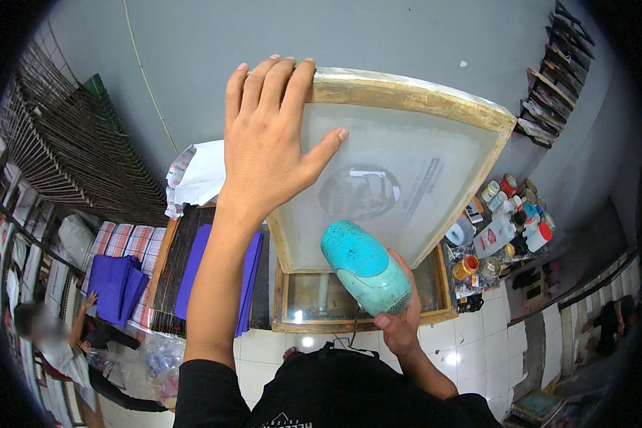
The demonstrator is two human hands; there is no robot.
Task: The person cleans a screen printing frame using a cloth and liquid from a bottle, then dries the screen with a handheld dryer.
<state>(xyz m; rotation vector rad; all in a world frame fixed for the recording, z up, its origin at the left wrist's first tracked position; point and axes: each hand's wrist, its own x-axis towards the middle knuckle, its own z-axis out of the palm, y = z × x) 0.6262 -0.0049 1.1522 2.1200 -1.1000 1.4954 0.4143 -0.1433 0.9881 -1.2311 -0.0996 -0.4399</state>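
A silk-screen frame with a worn wooden border and pale mesh stands tilted upright in front of me. On its mesh shows a dark round portrait-like design with faint lettering beside it. My left hand grips the frame's top edge at the left, fingers over the wood and thumb stretched across the mesh side. Lower down, my right hand is wrapped around a turquoise hair dryer, smudged with dark stains, close before the mesh. Its handle is mostly hidden. The frame's bottom rests by a wooden box with a glass top.
Purple cloth lies on a board at left, near a folded purple stack on checked fabric. Jars and bottles crowd a surface at right. Wire racks lean by the wall. One person sits left; another is far right.
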